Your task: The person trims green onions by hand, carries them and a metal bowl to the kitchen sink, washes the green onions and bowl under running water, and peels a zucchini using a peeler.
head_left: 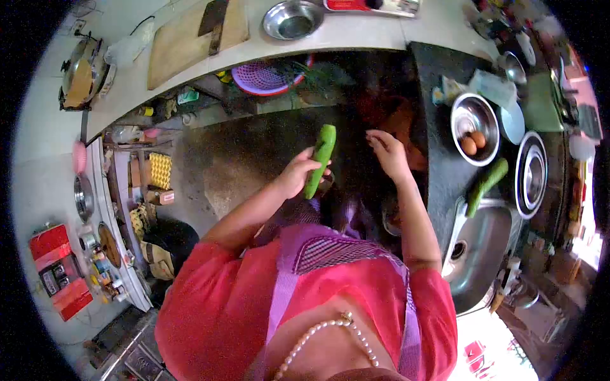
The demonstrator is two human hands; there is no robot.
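My left hand (301, 173) is wrapped round a long green gourd (325, 149), held nearly upright in the view, over the dark floor. Its surface looks smooth and light green, and its thicker end points away from me. To the right and apart from the gourd, my right hand (389, 154) hangs in the air with thumb and fingers drawn together. Whatever sits between those fingertips, if anything, is too small and dim to make out. A second green gourd (487, 185) rests by the sink's edge.
On the right counter, a steel bowl (459, 120) holds brown eggs (473, 142), near nested basins (521, 184) and a sink (489, 254). Along the far counter lie a cutting board (181, 47) with a cleaver (213, 18) and a metal bowl (293, 20). Below is a purple basket (260, 79).
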